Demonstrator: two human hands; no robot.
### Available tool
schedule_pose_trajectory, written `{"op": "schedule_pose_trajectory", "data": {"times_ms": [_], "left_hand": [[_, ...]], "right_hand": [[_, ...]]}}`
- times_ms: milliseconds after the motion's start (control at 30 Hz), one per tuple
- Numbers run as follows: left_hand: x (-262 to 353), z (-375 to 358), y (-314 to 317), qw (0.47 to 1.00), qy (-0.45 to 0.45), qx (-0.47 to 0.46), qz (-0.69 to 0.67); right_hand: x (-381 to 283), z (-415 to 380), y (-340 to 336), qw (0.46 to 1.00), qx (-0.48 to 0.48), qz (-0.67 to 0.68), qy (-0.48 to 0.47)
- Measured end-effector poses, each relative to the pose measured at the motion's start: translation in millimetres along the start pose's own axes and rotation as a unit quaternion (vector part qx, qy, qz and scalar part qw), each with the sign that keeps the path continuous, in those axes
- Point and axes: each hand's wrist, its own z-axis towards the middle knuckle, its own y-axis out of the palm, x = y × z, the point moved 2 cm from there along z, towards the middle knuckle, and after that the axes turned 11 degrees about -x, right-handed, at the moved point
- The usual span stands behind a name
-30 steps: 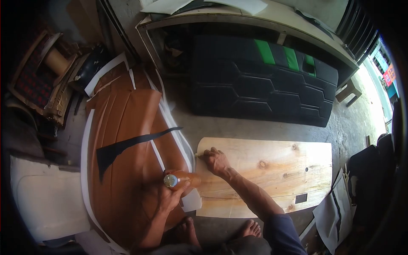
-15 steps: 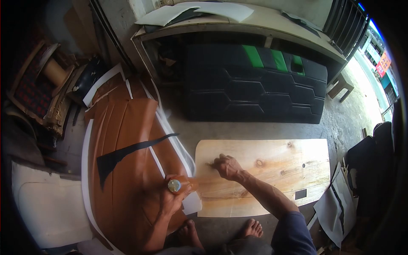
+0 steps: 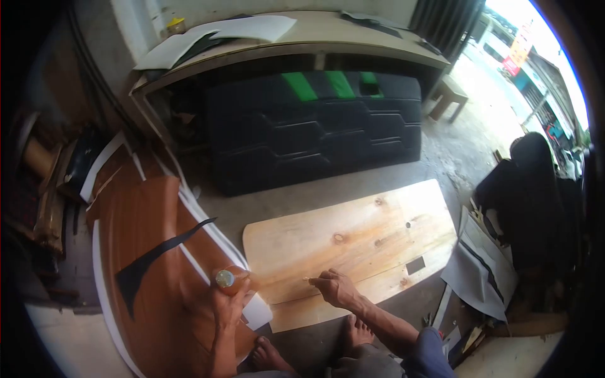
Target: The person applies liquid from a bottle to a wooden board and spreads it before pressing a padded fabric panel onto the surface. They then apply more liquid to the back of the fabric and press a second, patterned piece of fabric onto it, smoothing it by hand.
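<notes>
My left hand is wrapped round an amber bottle, its pale round end facing up toward me. It is above the brown upholstery cover, near the left end of a plywood board. A narrow black strip lies across the cover. My right hand is closed in a pinch low over the board, close to its near edge. A small pale tip sticks out from the fingers; what kind of thing it is I cannot make out.
A black padded panel with green stripes stands behind the board, against a workbench bearing white foam sheets. At the right are a small stool, grey sheet scraps and a dark seat-like shape.
The view has turned to the right, so the scene sits further left. My right hand has moved across the board toward its near edge. My left hand keeps hold of the bottle.
</notes>
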Motion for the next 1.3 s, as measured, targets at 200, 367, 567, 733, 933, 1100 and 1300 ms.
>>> {"op": "schedule_pose_trajectory", "data": {"times_ms": [200,367,567,733,933,1100,1300], "left_hand": [[12.7,23.6,61.3,0.980,0.122,-0.099,0.119],[44.6,23.6,146.9,0.924,0.135,-0.326,0.149],[84.3,7.5,245.0,0.784,0.138,-0.555,0.243],[69.0,-19.8,317.6,0.692,0.153,-0.624,0.330],[10.3,-76.3,403.4,0.651,0.143,-0.694,0.272],[-29.4,-143.9,470.0,0.673,0.119,-0.707,0.181],[-82.4,-211.2,548.3,0.670,0.148,-0.721,0.095]], "right_hand": [[10.3,-239.6,-24.3,0.822,0.218,0.211,0.482],[-11.9,-412.4,-10.7,0.734,0.285,0.084,0.611],[-21.8,-549.6,27.4,0.519,0.322,-0.046,0.790],[-44.6,-550.1,10.5,0.466,0.332,0.085,0.816],[-3.5,-566.3,28.9,0.524,0.383,0.022,0.760],[97.6,-571.7,-48.0,0.557,0.477,0.207,0.647],[235.8,-627.9,-112.9,0.300,0.689,0.451,0.481]]}}
